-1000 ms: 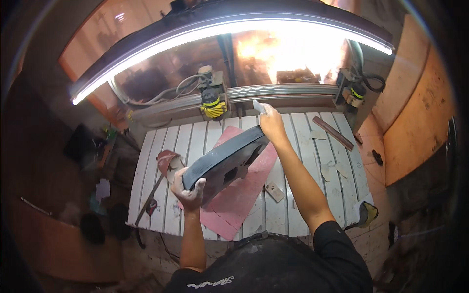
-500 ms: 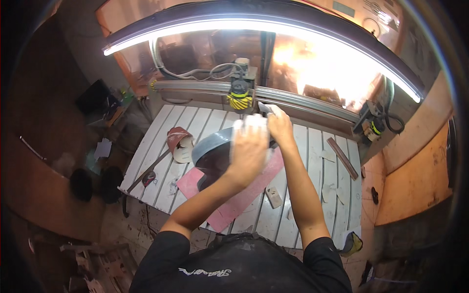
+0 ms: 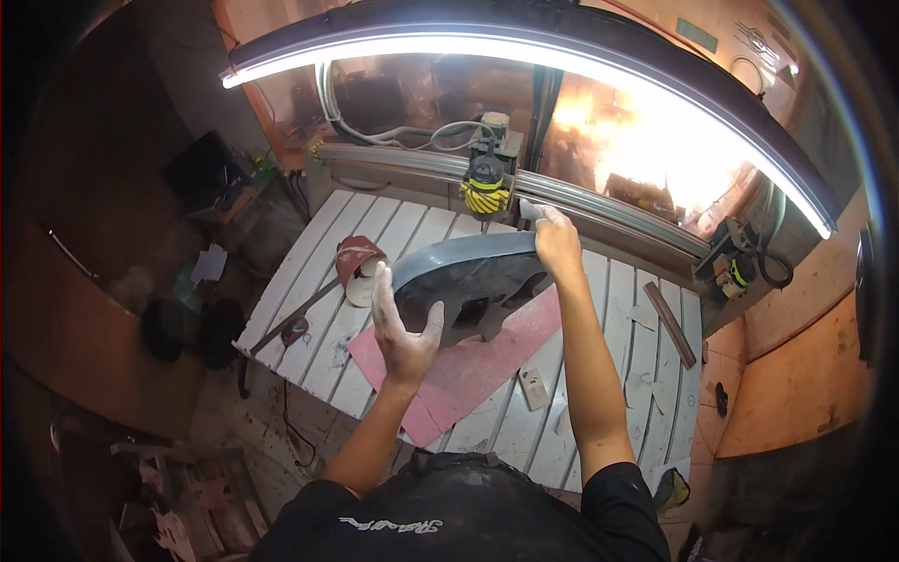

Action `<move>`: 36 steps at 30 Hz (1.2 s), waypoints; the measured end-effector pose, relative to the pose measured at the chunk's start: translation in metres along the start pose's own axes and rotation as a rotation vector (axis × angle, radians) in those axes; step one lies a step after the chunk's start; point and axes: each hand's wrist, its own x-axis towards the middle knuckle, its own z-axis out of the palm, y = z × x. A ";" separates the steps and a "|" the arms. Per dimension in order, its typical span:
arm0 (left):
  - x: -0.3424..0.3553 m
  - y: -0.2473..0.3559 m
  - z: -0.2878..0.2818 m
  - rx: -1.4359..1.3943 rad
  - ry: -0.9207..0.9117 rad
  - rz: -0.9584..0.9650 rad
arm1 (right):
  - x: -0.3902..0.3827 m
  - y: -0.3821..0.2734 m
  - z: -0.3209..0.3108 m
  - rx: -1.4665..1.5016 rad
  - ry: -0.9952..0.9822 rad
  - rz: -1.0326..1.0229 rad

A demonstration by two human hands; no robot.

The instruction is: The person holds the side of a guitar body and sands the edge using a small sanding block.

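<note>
A grey piece with a curved rim and a dark, cut-out inner face stands tilted over a pink board on the slatted table. My left hand, whitened with dust, is raised beside the rim's left end. Its fingers are stretched and its thumb stands apart, with nothing held. At the rim's right end is my right hand, its fingers closed. A small grey flat piece sticks out from them; its kind is unclear. Whether this hand also grips the rim is hidden.
Left of the rim lies a red-brown roll of sheet, with a tape measure nearer me. A small pale block and a brown strip lie to the right. Behind, a machine head hangs on a metal rail under a bright tube lamp.
My left hand has moved left and down, away from my right hand, and its fingers have spread. My right hand stays at the far right end of the rim. The view has shifted slightly.
</note>
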 end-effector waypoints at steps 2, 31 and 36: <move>-0.025 -0.016 0.007 -0.171 0.035 -0.204 | 0.001 -0.001 0.002 -0.019 -0.008 0.004; -0.016 0.008 -0.013 -0.126 -0.140 -0.070 | 0.000 0.039 -0.020 0.176 -0.081 -0.014; 0.035 0.033 -0.018 -0.229 -0.331 0.001 | -0.003 0.061 -0.045 0.358 -0.268 0.133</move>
